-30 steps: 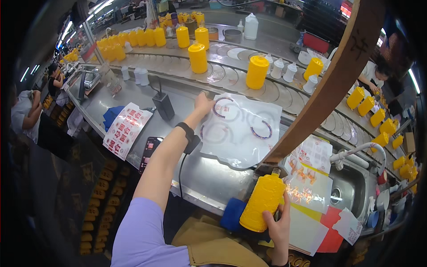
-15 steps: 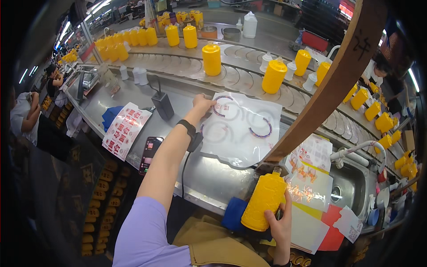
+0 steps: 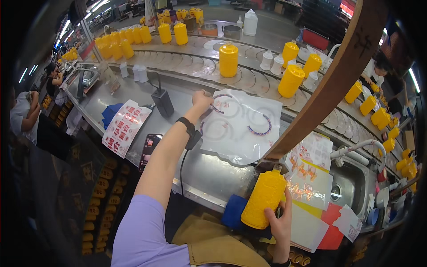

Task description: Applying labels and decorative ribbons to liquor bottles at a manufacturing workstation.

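Left hand (image 3: 202, 99) stretched far out over the steel bench (image 3: 195, 169), fingers pinched on the near-left corner of a white backing sheet (image 3: 242, 127) bearing ring-shaped stickers; fingertips themselves too small to make out clearly. Black wrist strap (image 3: 187, 127) on that forearm, with a dangling cord partly hidden below the arm. Right hand (image 3: 280, 224) low, near the bench's front edge, fingers clasped around the lower part of a textured yellow bottle (image 3: 264, 202), held tilted; bottle's base covered by the hand, its neck meeting a brown wooden beam (image 3: 329, 89) that slants across the right of the sheet and hides the things behind it. Blue pad (image 3: 233, 211) just left of the bottle, mostly covered. Printed label sheets (image 3: 311, 178) right of the bottle, overlapping. Phone (image 3: 149, 151) and red-and-white sticker sheet (image 3: 126, 127) left of the white sheet. Beyond the sheet, a curved conveyor (image 3: 178, 62) carrying yellow bottles (image 3: 228, 60); far ones blurred. Sink (image 3: 356, 191) at far right, partly cut off by the dark rim.
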Demonstrator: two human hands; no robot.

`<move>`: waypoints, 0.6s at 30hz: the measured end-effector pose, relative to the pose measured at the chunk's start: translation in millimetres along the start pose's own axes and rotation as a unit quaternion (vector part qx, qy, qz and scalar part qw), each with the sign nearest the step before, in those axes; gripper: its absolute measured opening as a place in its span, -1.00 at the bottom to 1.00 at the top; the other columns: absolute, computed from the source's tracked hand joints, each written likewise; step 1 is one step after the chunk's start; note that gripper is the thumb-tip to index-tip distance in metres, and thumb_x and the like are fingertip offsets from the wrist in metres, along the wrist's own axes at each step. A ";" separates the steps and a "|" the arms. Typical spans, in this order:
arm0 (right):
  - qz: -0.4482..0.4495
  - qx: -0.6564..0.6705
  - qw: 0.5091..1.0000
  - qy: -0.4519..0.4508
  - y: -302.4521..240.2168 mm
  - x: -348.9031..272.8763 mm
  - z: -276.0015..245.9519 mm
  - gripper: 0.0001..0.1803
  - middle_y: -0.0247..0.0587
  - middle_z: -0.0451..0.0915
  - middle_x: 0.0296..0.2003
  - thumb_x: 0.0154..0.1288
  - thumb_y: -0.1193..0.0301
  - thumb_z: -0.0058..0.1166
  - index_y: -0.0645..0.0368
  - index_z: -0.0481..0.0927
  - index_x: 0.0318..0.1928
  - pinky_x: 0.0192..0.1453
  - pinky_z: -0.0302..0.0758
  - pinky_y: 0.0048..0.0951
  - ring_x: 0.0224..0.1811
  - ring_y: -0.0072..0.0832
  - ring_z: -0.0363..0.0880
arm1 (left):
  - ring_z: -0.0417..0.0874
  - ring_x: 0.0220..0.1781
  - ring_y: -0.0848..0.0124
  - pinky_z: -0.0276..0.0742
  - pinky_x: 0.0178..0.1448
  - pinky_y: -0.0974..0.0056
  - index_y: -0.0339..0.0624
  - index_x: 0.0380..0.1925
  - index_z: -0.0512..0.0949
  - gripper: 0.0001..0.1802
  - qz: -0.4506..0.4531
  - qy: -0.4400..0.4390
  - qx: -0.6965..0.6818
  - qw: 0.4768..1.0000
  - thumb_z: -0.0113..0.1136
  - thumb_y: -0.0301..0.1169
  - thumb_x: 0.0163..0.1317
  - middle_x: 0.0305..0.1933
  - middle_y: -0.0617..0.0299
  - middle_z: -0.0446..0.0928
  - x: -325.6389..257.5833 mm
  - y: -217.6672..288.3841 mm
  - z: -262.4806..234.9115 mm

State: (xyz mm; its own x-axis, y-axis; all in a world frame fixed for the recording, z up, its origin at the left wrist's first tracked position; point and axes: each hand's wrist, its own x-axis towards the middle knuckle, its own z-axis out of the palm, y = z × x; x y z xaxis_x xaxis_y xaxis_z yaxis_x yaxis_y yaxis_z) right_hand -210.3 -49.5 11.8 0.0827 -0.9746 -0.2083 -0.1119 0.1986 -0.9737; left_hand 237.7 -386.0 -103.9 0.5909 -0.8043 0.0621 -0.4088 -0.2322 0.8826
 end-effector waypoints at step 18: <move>-0.015 0.007 1.000 0.000 -1.2 0.9 1.6 0.07 0.08 0.63 0.05 0.18 0.44 0.38 0.18 0.03 0.62 0.29 0.51 -0.24 0.13 -0.26 0.62 | 0.79 -0.32 0.36 0.66 -0.25 0.22 -0.36 -0.29 0.60 -0.76 0.246 -0.158 -0.029 0.956 0.46 -0.46 0.13 -0.29 0.06 0.77 -103.5 131.6 6.5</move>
State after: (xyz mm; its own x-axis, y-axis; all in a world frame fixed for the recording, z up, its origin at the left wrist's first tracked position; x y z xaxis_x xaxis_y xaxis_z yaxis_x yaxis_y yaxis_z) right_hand -208.6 -50.5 12.6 0.0865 -0.9799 -0.1797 -0.0957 0.1714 -0.9805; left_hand 118.2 -336.9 2.7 0.0931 -0.9355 0.3409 -0.5388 0.2405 0.8073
